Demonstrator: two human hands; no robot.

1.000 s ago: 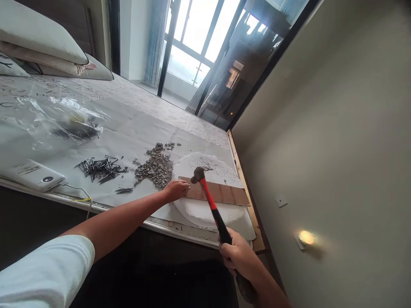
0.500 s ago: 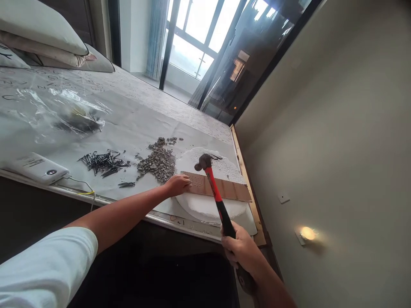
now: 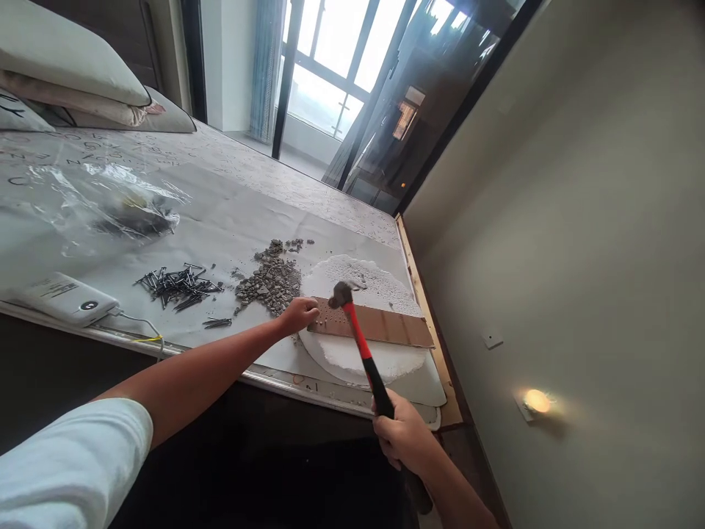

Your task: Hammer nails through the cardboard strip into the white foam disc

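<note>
My right hand (image 3: 405, 435) is wrapped round the black grip of a claw hammer (image 3: 361, 338) with a red upper handle. The hammer's dark head is over the left part of a brown board (image 3: 380, 324), close to my left hand; whether it touches the board I cannot tell. My left hand (image 3: 299, 316) has its fingers curled together at the board's left end, and anything between them is hidden. Rows of small holes or dots mark that end. Beneath the board lies a round white foam-like slab (image 3: 366, 361), its far part pitted.
Left of the slab is a heap of grey gravel (image 3: 269, 283), then a pile of nails (image 3: 179, 285) and a few separate nails (image 3: 217, 322). A white power bank (image 3: 71, 297) with a cable and a clear plastic bag (image 3: 126, 206) lie further left. A wall rises at right.
The hammer head has moved left and down, nearer the board and my left hand. My left hand has shifted slightly left along the board's end.
</note>
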